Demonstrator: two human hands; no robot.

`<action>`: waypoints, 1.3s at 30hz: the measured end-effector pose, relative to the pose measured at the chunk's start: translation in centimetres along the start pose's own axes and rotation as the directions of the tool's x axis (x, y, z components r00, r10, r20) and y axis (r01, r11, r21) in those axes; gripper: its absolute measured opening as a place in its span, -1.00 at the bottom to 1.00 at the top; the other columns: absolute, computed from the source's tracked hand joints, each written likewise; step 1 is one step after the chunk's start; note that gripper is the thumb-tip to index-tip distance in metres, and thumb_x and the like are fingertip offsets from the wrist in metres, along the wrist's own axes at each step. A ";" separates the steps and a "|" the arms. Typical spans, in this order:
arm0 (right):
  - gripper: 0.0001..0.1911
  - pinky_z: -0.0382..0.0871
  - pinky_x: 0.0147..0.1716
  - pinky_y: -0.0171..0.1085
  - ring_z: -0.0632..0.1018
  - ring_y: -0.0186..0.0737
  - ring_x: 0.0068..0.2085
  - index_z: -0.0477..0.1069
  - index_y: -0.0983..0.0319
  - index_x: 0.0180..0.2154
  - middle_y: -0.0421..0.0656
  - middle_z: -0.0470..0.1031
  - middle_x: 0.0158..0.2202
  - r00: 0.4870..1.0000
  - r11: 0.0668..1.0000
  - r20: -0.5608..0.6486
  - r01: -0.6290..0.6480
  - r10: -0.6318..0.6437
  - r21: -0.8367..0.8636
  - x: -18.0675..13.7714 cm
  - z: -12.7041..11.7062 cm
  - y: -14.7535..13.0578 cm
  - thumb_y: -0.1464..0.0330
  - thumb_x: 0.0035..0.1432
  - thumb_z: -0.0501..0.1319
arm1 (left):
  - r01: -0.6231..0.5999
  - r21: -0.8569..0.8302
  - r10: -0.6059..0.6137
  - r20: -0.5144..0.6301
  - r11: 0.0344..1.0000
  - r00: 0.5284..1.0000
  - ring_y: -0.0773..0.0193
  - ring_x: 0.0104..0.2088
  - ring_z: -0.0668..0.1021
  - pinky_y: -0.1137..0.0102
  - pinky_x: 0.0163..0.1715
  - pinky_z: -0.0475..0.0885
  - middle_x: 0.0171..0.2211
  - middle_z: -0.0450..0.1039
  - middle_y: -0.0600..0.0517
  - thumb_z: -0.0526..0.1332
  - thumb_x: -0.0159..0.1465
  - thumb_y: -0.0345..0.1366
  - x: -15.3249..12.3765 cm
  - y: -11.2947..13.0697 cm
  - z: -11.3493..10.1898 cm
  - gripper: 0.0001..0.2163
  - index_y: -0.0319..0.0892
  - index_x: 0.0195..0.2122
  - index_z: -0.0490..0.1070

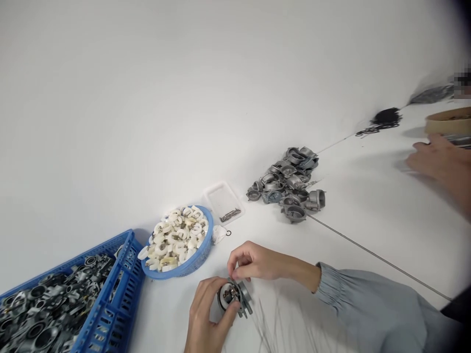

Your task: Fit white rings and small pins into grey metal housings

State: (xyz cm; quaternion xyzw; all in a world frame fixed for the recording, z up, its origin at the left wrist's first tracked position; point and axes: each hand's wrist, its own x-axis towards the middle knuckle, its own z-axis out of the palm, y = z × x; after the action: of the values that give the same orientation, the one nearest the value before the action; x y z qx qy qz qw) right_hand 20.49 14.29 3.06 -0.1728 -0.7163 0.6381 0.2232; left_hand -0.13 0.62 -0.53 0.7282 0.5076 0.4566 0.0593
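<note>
A grey metal carburetor body (244, 297) is in my left hand (206, 314), the fingers and thumb closed around its round open end. Inside that end sit a white plastic part and small brass-coloured pieces, with a dark ring along the rim. My right hand (253, 262) is at the far edge of the body, thumb and fingertips pinched together; whatever is between them is too small or hidden to make out. Just beyond the hands, a small black ring (228, 233) lies by a crumpled white scrap (220, 234).
A blue bowl (195, 267) holds white float-like parts, left of a white tray (209, 196) with screws. A blue crate (125, 294) of carburetor bodies stands at left. Grey metal bowls (289, 171) are piled behind. Another person's hand (439, 159) is near a tan container (441, 122).
</note>
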 end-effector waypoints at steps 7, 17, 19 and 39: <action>-0.73 0.32 -0.45 -0.37 0.42 -0.35 -0.44 0.63 0.31 -0.25 -0.12 0.63 -0.34 0.999 0.998 -0.020 -0.036 0.037 0.056 0.5 0.8 0.1 0.25 0.06 0.42 | -0.009 0.007 0.009 -0.007 1.000 1.000 0.07 -0.11 0.64 0.25 -0.11 0.58 -0.12 0.63 -0.07 0.31 0.47 -0.06 0.3 1.0 -0.1 -0.77 -0.07 0.00 0.56; -0.71 0.32 -0.43 -0.35 0.44 -0.32 -0.42 0.62 0.32 -0.26 -0.11 0.63 -0.34 0.998 0.991 -0.032 -0.043 0.048 0.130 0.0 1.3 -0.3 0.24 0.03 0.41 | 0.075 0.036 -0.077 0.050 0.996 0.996 -0.03 0.05 0.61 0.12 0.04 0.59 0.05 0.53 -0.18 0.30 0.43 -0.02 0.1 0.8 -0.8 -0.70 -0.09 0.03 0.55; -0.70 0.32 -0.43 -0.36 0.43 -0.33 -0.42 0.62 0.32 -0.27 -0.12 0.62 -0.36 0.998 0.988 -0.031 -0.050 0.055 0.144 -0.1 1.4 -0.3 0.23 0.02 0.42 | 0.096 0.048 -0.100 0.075 0.994 0.992 -0.05 0.08 0.60 0.08 0.07 0.59 0.07 0.51 -0.20 0.30 0.42 -0.03 -0.1 0.5 -1.1 -0.70 -0.10 0.03 0.56; -0.70 0.11 -0.49 -0.36 0.32 -0.36 -0.45 0.70 0.30 -0.19 -0.19 0.54 -0.43 0.998 0.995 -0.044 -0.053 0.049 -0.088 -0.4 0.6 -0.6 0.23 0.12 0.38 | 0.051 0.062 -0.055 0.060 0.997 0.997 0.00 0.00 0.63 0.13 0.00 0.61 -0.02 0.57 -0.18 0.29 0.46 0.02 0.1 0.6 -1.3 -0.67 -0.11 0.03 0.62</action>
State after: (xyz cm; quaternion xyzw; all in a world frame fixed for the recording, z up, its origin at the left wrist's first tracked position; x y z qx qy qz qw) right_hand 20.56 13.51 3.56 -0.2141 -0.7345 0.6074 0.2139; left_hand -0.70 -0.06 0.65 0.7298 0.5380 0.4168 0.0651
